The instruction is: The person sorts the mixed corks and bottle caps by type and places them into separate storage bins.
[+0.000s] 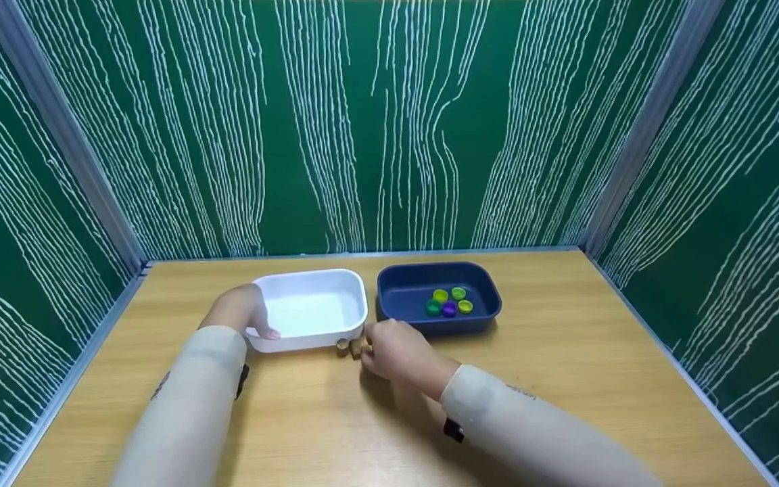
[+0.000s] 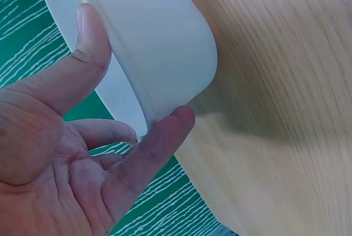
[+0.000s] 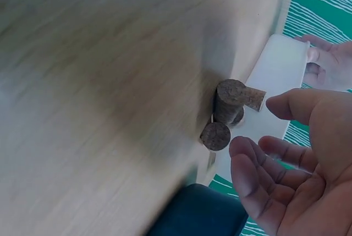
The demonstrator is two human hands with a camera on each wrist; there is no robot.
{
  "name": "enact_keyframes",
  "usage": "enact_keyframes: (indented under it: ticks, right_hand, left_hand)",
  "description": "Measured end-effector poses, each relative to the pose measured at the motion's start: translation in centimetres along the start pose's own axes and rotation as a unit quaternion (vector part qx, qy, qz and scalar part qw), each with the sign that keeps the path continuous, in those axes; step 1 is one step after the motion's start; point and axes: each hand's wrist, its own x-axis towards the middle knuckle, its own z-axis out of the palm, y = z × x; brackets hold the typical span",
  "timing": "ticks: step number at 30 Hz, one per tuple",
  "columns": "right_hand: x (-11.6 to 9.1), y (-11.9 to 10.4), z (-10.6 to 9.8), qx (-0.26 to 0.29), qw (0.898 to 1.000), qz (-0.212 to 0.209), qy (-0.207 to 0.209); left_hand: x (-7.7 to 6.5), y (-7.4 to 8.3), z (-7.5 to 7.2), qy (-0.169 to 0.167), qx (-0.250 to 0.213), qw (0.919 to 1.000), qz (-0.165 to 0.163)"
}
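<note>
The right hand (image 3: 324,175), thumb and fingers apart, is just beside a cluster of corks (image 3: 215,137) on the table (image 3: 110,109), near the white tray (image 3: 278,68). The left hand (image 3: 330,62) holds that tray's far end. The dark tray (image 3: 201,214) shows at the bottom edge.

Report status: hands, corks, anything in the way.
Left hand holding the white tray by its rim. Right hand at the corks, none visibly gripped. Corks clustered beside white tray. Dark blue tray close by, might crowd right hand.
</note>
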Motion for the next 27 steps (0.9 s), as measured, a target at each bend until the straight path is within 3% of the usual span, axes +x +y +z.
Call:
enact_keyframes:
  ticks: [6, 16, 23, 27]
  right_hand:
    - [0.4, -0.1, 0.7, -0.014, 1.0, 0.015, -0.023]
    - [0.6, -0.4, 0.6, -0.013, 1.0, 0.017, -0.014]
    - [0.4, 0.0, 1.0, -0.031, 0.999, -0.025, 0.03]
    - [0.4, 0.1, 1.2, -0.033, 0.999, -0.027, 0.027]
  left_hand:
    - [-0.2, 0.0, -0.1, -0.006, -0.013, 0.9999, -0.008]
    - [0.1, -0.3, -0.3, -0.009, -0.017, 0.9998, -0.008]
    - [2.1, -0.7, 0.3, 0.006, 0.014, 0.9999, 0.006]
    - [2.3, -0.6, 0.5, 0.006, 0.015, 0.9999, 0.003]
